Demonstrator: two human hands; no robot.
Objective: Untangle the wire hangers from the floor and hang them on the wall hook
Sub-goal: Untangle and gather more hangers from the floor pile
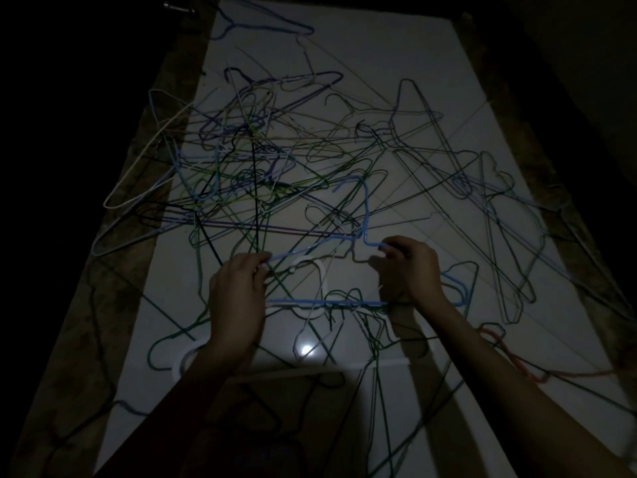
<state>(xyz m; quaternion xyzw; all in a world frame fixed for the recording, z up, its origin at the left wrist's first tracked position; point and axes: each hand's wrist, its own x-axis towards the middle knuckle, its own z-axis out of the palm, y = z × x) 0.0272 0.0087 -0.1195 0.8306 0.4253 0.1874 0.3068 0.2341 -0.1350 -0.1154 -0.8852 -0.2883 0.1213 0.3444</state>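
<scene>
Both hands, left point(238, 288), right point(410, 267), gripping blue hanger point(365, 215) (dim), tangled pile point(262, 160) murky

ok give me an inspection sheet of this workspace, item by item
Surface: pale tiled floor, dim, one light reflection near the middle bottom.
Job's things: tangled pile of wire hangers; light blue hanger held up over it.
Clutter: white hanger at the pile's left edge; reddish hanger at right.
Grippers: left hand and right hand each grip the light blue hanger.
Cables: nothing seen.
Surroundings: dark mottled borders on both sides; small metal object top left, too dark to identify; wall hook not seen.
</scene>
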